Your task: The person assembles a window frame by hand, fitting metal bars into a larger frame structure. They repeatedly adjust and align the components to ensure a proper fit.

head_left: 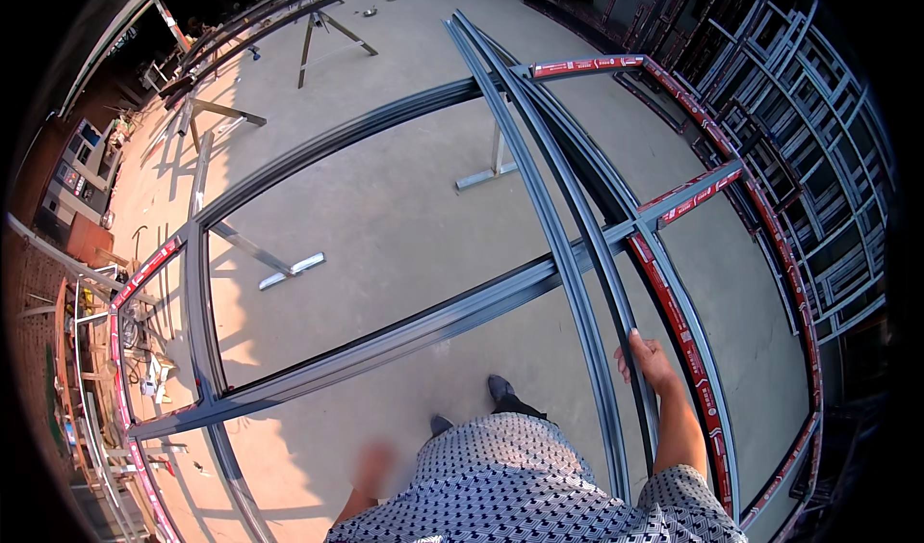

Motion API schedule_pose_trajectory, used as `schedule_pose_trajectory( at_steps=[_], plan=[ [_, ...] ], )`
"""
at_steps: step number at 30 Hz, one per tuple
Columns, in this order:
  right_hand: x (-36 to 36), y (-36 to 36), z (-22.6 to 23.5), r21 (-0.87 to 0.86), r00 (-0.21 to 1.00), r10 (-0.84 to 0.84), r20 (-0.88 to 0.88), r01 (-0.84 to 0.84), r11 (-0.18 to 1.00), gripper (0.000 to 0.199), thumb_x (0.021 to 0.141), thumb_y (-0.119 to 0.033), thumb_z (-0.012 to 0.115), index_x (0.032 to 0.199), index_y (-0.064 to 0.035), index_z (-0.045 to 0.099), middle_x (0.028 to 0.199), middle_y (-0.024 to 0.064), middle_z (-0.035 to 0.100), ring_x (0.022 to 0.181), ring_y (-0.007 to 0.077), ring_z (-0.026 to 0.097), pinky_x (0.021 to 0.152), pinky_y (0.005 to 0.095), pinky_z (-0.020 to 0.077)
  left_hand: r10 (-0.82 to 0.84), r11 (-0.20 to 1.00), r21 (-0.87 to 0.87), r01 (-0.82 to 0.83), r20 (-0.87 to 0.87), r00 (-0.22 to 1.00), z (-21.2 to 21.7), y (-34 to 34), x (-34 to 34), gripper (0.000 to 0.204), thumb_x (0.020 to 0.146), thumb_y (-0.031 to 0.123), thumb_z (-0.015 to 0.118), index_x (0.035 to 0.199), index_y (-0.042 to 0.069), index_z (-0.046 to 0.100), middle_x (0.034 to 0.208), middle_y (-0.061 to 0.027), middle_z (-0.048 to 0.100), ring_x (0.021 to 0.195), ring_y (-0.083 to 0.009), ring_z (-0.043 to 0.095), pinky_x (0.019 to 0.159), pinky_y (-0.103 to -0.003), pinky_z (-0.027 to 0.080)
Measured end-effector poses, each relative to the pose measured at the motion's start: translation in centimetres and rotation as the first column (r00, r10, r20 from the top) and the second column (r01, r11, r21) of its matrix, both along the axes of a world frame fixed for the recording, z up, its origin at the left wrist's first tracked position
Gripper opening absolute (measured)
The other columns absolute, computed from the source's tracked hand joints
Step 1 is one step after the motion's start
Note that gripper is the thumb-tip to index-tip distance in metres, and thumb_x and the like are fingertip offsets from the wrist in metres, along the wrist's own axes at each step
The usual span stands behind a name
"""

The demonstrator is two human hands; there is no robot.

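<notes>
Grey aluminium frame [385,336], large, fills the middle of the frame, lying flat on metal trestle stands [279,264] above a concrete floor [385,196]. Its long crossbar runs from lower left to right of centre; red-and-white protective tape [688,346] covers the outer rail along the right side and top right, also the far-left edge. Two loose grey profile strips [553,225] lie on the frame, running from upper centre down to lower right, side by side. Right hand [647,360], lower right of the frame, grip closed around the right-hand strip, fingers wrapped over it, forearm coming in from the bottom edge. Left hand [373,466], bottom centre-left, blurred, hanging beside the body, touching nothing I can see; cannot tell if its grip is apart or together. Person wears a patterned dark-and-white top [520,485]; dark shoes [500,389] on the floor just under the crossbar. Right edge: stacked finished grey window frames [818,158] leaning upright. Upper left: more profiles on trestles [260,23]. Far left: a cluttered worktop [87,187] with machines and tools, details too small to tell.
</notes>
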State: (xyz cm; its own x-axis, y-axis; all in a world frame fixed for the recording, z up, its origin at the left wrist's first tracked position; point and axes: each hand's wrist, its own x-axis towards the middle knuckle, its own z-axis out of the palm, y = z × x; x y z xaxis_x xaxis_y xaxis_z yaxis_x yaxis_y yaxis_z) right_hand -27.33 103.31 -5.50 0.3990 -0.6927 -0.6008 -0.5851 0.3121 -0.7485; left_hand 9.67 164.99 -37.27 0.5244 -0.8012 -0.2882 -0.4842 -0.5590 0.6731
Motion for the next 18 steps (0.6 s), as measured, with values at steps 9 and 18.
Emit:
schedule_pose_trajectory(
  at_steps=[9,18],
  plan=[
    [-1.5,-0.5,-0.8,0.131,0.999,-0.043,0.022,0.040,0.991,0.075,0.115,-0.064,0.039,0.099,0.0000,0.075,0.072,0.0083,0.071,0.059,0.0190,0.068,0.063,0.0334,0.0592,-0.005,0.999,-0.044,0.006,0.035,0.999,3.2,-1.5,-1.2,0.022,0.106,0.023,0.068,0.123,0.009,0.071,0.110,-0.0075,0.071,0.101,-0.0228,0.069,0.091,-0.041,0.058],
    [-2.0,-0.7,-1.3,0.161,0.996,-0.069,0.048,0.061,0.985,0.075,0.113,-0.066,0.042,0.099,-0.0012,0.076,0.072,0.0088,0.073,0.059,0.0187,0.069,0.062,0.0312,0.0600,0.113,0.963,-0.182,-0.196,-0.387,0.915,1.9,-1.6,-1.7,0.018,0.105,0.021,0.068,0.120,0.011,0.072,0.110,-0.0065,0.070,0.103,-0.0212,0.067,0.092,-0.041,0.056]
  ],
)
